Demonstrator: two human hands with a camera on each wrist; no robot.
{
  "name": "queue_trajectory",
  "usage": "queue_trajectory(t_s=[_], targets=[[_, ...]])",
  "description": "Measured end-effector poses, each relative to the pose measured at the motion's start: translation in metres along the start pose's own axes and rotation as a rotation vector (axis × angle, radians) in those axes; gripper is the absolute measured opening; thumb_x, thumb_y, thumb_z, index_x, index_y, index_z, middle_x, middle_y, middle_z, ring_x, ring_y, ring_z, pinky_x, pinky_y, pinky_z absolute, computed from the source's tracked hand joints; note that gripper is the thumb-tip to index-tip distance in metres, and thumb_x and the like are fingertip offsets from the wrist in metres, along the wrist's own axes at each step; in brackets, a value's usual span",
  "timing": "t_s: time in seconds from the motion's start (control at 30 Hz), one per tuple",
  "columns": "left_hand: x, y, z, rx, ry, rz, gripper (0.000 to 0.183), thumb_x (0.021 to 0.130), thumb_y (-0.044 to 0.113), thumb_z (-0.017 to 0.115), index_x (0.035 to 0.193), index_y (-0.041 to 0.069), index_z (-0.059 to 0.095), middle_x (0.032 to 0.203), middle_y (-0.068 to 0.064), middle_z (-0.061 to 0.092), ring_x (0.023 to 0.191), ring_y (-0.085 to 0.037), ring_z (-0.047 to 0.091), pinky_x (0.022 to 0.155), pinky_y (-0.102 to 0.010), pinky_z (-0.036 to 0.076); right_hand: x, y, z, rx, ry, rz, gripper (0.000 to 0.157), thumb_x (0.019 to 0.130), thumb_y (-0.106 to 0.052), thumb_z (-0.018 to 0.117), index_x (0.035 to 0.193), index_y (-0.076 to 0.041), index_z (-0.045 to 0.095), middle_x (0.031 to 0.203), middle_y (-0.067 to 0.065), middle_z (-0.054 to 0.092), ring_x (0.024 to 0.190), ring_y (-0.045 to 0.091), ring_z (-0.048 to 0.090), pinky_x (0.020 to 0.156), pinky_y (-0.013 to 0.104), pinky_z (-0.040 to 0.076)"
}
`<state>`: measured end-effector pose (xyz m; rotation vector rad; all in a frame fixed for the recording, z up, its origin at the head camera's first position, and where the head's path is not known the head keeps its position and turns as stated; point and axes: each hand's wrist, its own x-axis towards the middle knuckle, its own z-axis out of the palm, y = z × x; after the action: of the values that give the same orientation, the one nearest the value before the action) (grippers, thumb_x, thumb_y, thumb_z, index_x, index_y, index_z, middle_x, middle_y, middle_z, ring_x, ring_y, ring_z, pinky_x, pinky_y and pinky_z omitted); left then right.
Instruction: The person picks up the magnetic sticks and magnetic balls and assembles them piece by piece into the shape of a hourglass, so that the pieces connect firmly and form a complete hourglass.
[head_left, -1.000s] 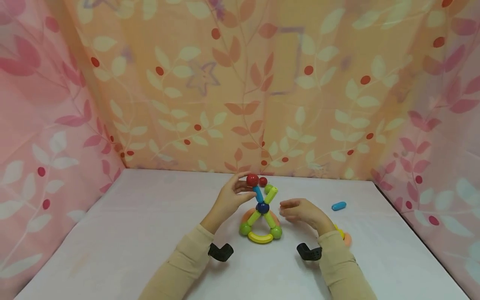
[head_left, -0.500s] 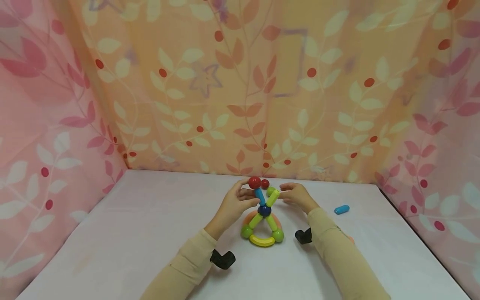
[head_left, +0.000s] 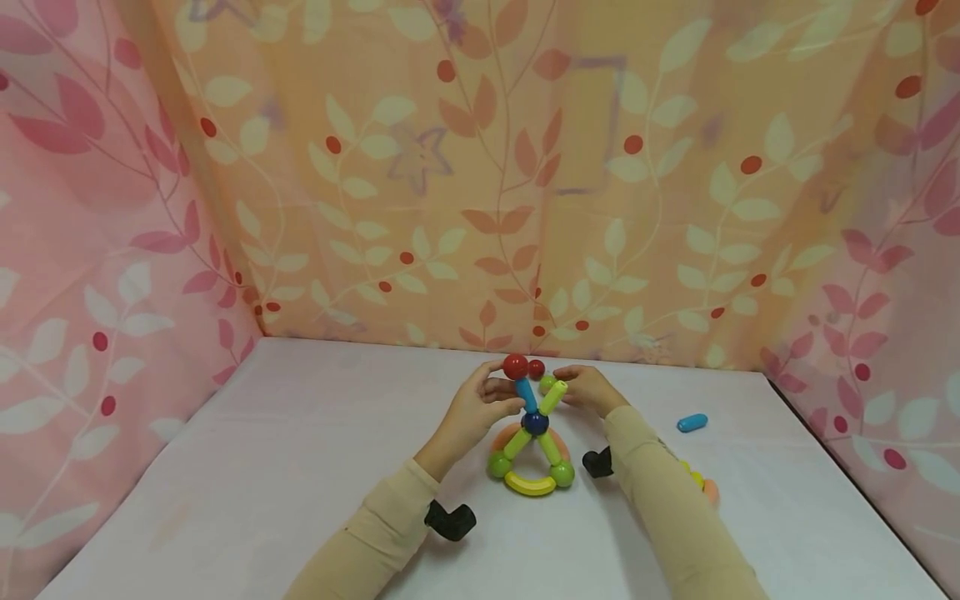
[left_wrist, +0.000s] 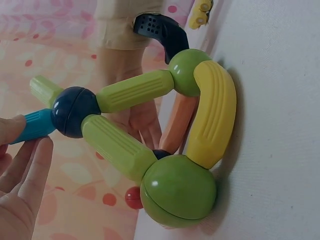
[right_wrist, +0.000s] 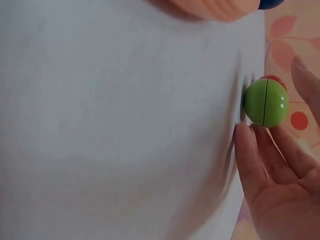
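A figure of plastic rods and balls stands on the table, with a yellow curved rod [head_left: 530, 485] and green balls [left_wrist: 179, 190] at its base. From its dark blue ball [head_left: 536, 423] rise a light green rod [head_left: 553, 397] and a blue rod [left_wrist: 36, 125]; a red ball [head_left: 515, 367] tops the blue one. My left hand [head_left: 476, 408] pinches the blue rod between thumb and fingers. Behind the figure, my right hand [right_wrist: 285, 190] has its fingertips at a loose green ball [right_wrist: 266, 102], its thumb apart from it. A smaller-looking red ball [head_left: 536, 369] lies beyond.
A loose blue rod [head_left: 692, 422] lies to the right on the white table [head_left: 225, 467]. Yellow and orange pieces [head_left: 711, 492] are partly hidden by the right sleeve. Patterned cloth [head_left: 420, 208] walls the back and sides.
My right hand has moved forward from beside the figure to the loose green ball behind it. My left hand keeps its hold on the blue rod. The head view has shifted slightly.
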<state>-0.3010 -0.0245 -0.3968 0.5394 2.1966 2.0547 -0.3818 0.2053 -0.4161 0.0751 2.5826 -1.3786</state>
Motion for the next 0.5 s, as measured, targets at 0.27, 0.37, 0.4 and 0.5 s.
queue_trajectory(t_s=[0.27, 0.37, 0.4, 0.5], targets=[[-0.001, -0.003, 0.003, -0.002, -0.010, 0.001, 0.053, 0.091, 0.017, 0.073, 0.139, 0.011, 0.050, 0.119, -0.014, 0.069, 0.109, -0.024, 0.068, 0.095, -0.036, 0.057, 0.001, 0.002, 0.000, -0.092, 0.032, -0.092, 0.046, 0.084, -0.021, 0.078, 0.123, 0.001, 0.067, 0.127, 0.022, 0.065, 0.099, 0.024, 0.059, 0.079, 0.026, 0.055], [-0.002, -0.004, 0.004, -0.005, -0.010, -0.017, 0.047, 0.091, 0.018, 0.072, 0.133, 0.008, 0.055, 0.119, -0.014, 0.069, 0.108, -0.024, 0.069, 0.094, -0.035, 0.057, 0.000, 0.002, 0.003, -0.105, 0.062, -0.071, 0.035, 0.086, -0.009, 0.070, 0.120, 0.000, 0.069, 0.128, 0.021, 0.065, 0.098, 0.024, 0.060, 0.079, 0.026, 0.056], [-0.002, -0.004, 0.004, -0.004, -0.011, -0.026, 0.044, 0.091, 0.018, 0.072, 0.131, 0.008, 0.056, 0.119, -0.013, 0.069, 0.108, -0.023, 0.069, 0.094, -0.035, 0.058, -0.002, 0.002, 0.004, -0.083, 0.069, -0.061, 0.034, 0.087, -0.008, 0.069, 0.120, 0.000, 0.070, 0.128, 0.021, 0.065, 0.098, 0.023, 0.061, 0.080, 0.026, 0.057], [-0.002, -0.004, 0.004, 0.003, -0.011, -0.050, 0.039, 0.091, 0.019, 0.072, 0.126, 0.006, 0.060, 0.117, -0.012, 0.069, 0.106, -0.021, 0.068, 0.093, -0.034, 0.058, -0.011, -0.001, 0.004, 0.023, 0.067, -0.072, 0.034, 0.092, -0.012, 0.065, 0.123, 0.002, 0.067, 0.131, 0.021, 0.064, 0.102, 0.022, 0.065, 0.087, 0.029, 0.059]])
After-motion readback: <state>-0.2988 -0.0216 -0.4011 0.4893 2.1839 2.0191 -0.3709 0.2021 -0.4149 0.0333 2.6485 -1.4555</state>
